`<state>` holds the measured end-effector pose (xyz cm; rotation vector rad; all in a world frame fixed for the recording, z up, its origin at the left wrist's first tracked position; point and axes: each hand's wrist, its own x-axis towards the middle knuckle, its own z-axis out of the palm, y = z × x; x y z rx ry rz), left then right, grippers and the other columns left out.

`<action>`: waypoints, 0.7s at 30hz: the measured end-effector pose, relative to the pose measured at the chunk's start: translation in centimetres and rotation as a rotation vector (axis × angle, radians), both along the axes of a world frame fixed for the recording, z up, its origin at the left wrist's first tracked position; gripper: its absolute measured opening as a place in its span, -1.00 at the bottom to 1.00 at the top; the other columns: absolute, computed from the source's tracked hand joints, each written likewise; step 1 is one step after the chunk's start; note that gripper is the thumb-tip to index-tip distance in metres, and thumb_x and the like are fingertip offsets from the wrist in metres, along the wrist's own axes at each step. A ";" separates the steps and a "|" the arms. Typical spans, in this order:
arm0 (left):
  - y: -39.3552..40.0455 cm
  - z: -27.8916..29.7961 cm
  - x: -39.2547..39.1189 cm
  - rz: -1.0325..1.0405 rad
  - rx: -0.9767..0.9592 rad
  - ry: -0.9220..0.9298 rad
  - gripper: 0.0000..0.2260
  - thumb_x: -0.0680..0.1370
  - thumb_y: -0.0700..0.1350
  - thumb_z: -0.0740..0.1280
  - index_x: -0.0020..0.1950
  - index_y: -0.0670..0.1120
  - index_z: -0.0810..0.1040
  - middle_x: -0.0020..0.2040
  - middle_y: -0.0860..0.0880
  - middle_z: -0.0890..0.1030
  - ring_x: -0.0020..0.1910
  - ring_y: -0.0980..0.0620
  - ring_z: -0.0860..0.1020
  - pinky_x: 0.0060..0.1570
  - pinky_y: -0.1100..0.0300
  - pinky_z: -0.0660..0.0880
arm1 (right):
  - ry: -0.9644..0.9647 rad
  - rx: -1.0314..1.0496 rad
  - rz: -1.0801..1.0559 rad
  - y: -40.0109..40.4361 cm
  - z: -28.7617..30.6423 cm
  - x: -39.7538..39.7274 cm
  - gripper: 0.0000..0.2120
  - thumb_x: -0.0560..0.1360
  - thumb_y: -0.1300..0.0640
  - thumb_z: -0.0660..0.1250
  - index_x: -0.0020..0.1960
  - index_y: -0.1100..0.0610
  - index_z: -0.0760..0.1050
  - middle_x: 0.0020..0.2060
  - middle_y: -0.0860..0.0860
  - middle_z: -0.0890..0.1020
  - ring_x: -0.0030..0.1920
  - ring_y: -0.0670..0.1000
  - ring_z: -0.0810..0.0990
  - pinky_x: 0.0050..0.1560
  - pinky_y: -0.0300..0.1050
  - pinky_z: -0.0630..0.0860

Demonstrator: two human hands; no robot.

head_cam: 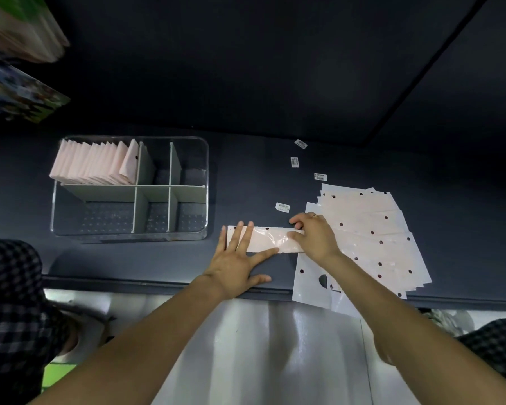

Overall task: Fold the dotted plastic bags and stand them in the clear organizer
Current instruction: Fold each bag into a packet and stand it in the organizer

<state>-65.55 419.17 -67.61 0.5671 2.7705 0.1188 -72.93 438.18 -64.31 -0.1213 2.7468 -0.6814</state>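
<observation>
A pale pink dotted bag folded into a long strip (268,237) lies on the dark table near the front edge. My left hand (236,260) lies flat with spread fingers pressing the strip's left part. My right hand (314,236) holds the strip's right end, fingers over its top edge and thumb on its face. To the right lies a fanned pile of unfolded dotted bags (371,229). The clear organizer (202,159) stands at the left; several folded bags (94,165) stand upright in its back-left compartment.
Several small barcode stickers (295,162) lie scattered on the table behind the pile. White dividers (174,171) split the organizer into compartments. The table's front edge (158,283) runs just below my left hand. Stacked goods (18,30) sit at the top left.
</observation>
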 end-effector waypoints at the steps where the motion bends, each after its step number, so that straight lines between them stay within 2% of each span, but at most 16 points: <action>1: -0.2 0.2 0.0 -0.002 -0.006 0.036 -0.44 0.51 0.38 -0.04 0.49 0.31 -0.05 0.52 -0.14 -0.34 0.47 -0.17 -0.38 0.36 -0.24 -0.42 | -0.004 0.082 0.043 -0.1 0.3 0.1 -0.80 0.50 0.16 0.34 0.11 0.14 0.55 0.02 0.07 0.60 0.12 0.09 0.48 0.12 -0.11 0.41; 3: -0.4 0.5 0.3 -0.021 -0.010 0.128 -0.41 0.50 0.39 -0.03 0.49 0.22 0.10 0.54 -0.03 -0.28 0.50 -0.09 -0.34 0.33 -0.26 -0.46 | -0.037 0.175 0.071 -0.6 0.6 0.8 -0.89 0.50 0.13 0.33 0.01 0.12 0.56 -0.02 0.07 0.63 0.08 0.10 0.52 0.04 -0.10 0.45; 5: -0.5 0.6 1.1 -0.062 0.008 0.164 -0.34 0.49 0.39 -0.01 0.48 0.05 0.21 0.57 0.01 -0.05 0.54 -0.02 -0.15 0.39 -0.14 -0.41 | -0.122 0.196 0.048 -1.2 1.0 2.1 -0.91 0.49 0.08 0.34 -0.08 0.10 0.54 -0.07 0.06 0.64 0.02 0.11 0.57 -0.02 -0.08 0.49; 8: -0.7 0.4 2.1 -0.101 0.086 0.126 -0.25 0.48 0.37 0.12 0.51 -0.09 0.18 0.54 -0.04 0.13 0.53 0.03 0.05 0.45 0.06 -0.31 | -0.223 0.164 0.002 -1.7 0.9 4.4 -0.87 0.47 0.05 0.35 -0.18 0.10 0.55 -0.14 0.05 0.66 -0.06 0.09 0.60 -0.06 -0.09 0.52; 9: -0.8 0.4 2.3 -0.100 0.123 0.136 -0.23 0.46 0.36 0.18 0.51 -0.11 0.19 0.53 -0.06 0.18 0.51 0.02 0.12 0.47 0.06 -0.24 | -0.249 0.135 -0.014 -1.8 0.9 4.9 -0.85 0.47 0.06 0.35 -0.23 0.10 0.55 -0.17 0.06 0.67 -0.07 0.08 0.61 -0.05 -0.10 0.52; 11: -0.8 0.6 2.9 -0.125 0.157 0.195 -0.20 0.39 0.36 0.29 0.45 -0.13 0.32 0.43 -0.08 0.38 0.42 0.00 0.34 0.48 -0.01 0.08 | -0.341 0.030 -0.068 -1.9 0.9 5.7 -0.78 0.47 0.08 0.36 -0.33 0.11 0.54 -0.22 0.09 0.69 -0.13 0.06 0.60 -0.02 -0.09 0.52; 13: -0.7 0.5 3.5 -0.138 0.177 0.281 -0.23 0.28 0.37 0.39 0.32 -0.11 0.49 0.27 -0.04 0.55 0.24 0.02 0.52 0.33 0.06 0.37 | -0.477 -0.085 -0.111 -2.1 1.0 6.4 -0.72 0.48 0.10 0.34 -0.40 0.13 0.55 -0.30 0.07 0.67 -0.23 0.00 0.57 -0.01 -0.10 0.51; 14: -0.6 0.3 3.8 -0.136 0.207 0.318 -0.26 0.25 0.35 0.43 0.27 -0.10 0.54 0.21 -0.02 0.58 0.17 0.04 0.56 0.27 0.11 0.39 | -0.503 -0.099 -0.096 -2.0 1.1 6.8 -0.71 0.49 0.10 0.32 -0.39 0.14 0.55 -0.33 0.05 0.66 -0.26 -0.02 0.55 -0.01 -0.10 0.51; 15: -0.6 0.0 4.0 -0.137 0.242 0.346 -0.29 0.24 0.32 0.47 0.23 -0.10 0.57 0.17 -0.01 0.60 0.12 0.04 0.58 0.22 0.13 0.36 | -0.454 -0.049 -0.036 -1.9 1.0 7.1 -0.71 0.51 0.08 0.29 -0.34 0.16 0.56 -0.31 0.05 0.65 -0.24 0.00 0.56 -0.02 -0.09 0.51; 17: -0.5 -0.4 4.5 -0.140 0.272 0.377 -0.35 0.24 0.28 0.50 0.19 -0.08 0.60 0.13 0.01 0.61 0.08 0.05 0.59 0.15 0.17 0.34 | -0.120 0.160 0.166 -1.2 0.9 7.7 -0.76 0.56 0.03 0.22 -0.11 0.16 0.55 -0.12 0.05 0.64 -0.07 0.06 0.56 -0.02 -0.10 0.47; 18: -0.5 -0.6 4.7 -0.142 0.265 0.387 -0.36 0.24 0.28 0.50 0.19 -0.07 0.60 0.13 0.02 0.61 0.08 0.06 0.59 0.14 0.17 0.38 | 0.056 0.192 0.293 -0.8 1.0 7.9 -0.76 0.57 -0.01 0.20 0.03 0.13 0.52 0.01 0.03 0.61 0.05 0.06 0.53 0.05 -0.12 0.43; 19: -0.5 -0.6 4.8 -0.145 0.253 0.398 -0.36 0.24 0.28 0.49 0.19 -0.07 0.60 0.13 0.02 0.61 0.08 0.06 0.59 0.11 0.17 0.43 | 0.146 0.178 0.428 -0.5 0.9 8.0 -0.70 0.57 -0.05 0.19 0.19 0.10 0.48 0.16 0.01 0.55 0.19 0.04 0.46 0.17 -0.16 0.38; 21: -0.6 -0.6 5.1 -0.148 0.248 0.429 -0.37 0.27 0.25 0.49 0.21 -0.08 0.59 0.14 0.01 0.61 0.08 0.05 0.59 0.09 0.19 0.46 | 0.123 0.176 0.658 0.2 0.4 8.0 -0.42 0.54 -0.19 0.19 0.45 0.09 0.26 0.45 -0.01 0.30 0.45 -0.01 0.23 0.46 -0.16 0.10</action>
